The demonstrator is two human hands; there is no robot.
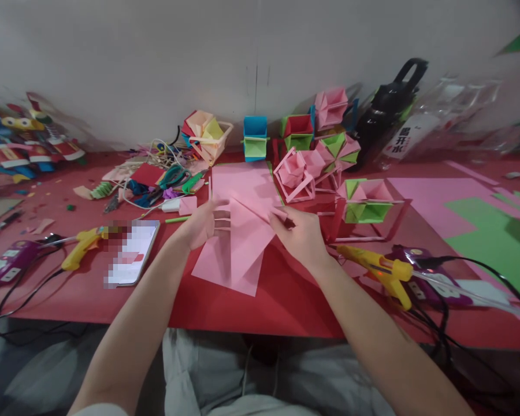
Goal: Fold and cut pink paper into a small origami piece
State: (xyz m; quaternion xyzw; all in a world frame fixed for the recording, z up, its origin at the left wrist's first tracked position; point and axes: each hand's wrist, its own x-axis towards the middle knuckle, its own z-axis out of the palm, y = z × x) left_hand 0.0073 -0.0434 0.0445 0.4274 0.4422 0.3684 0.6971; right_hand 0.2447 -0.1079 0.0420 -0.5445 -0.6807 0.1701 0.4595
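Pink paper, creased and raised in a fold, between both hands at the middle of the red counter. Right hand at the upper right edge: grip closed, thumb and fingers pinching the fold. Left hand at the left edge: fingers straight and parted, tips out of sight behind the paper; cannot tell if pinching or only touching. Beneath and beyond, flat pink sheets. To the left, a phone, screen partly blurred out, then a yellow glue gun. To the right, a green-and-pink paper model in a strip frame; nearer, a second glue gun. Farther back, a black bottle beside a clear bottle.
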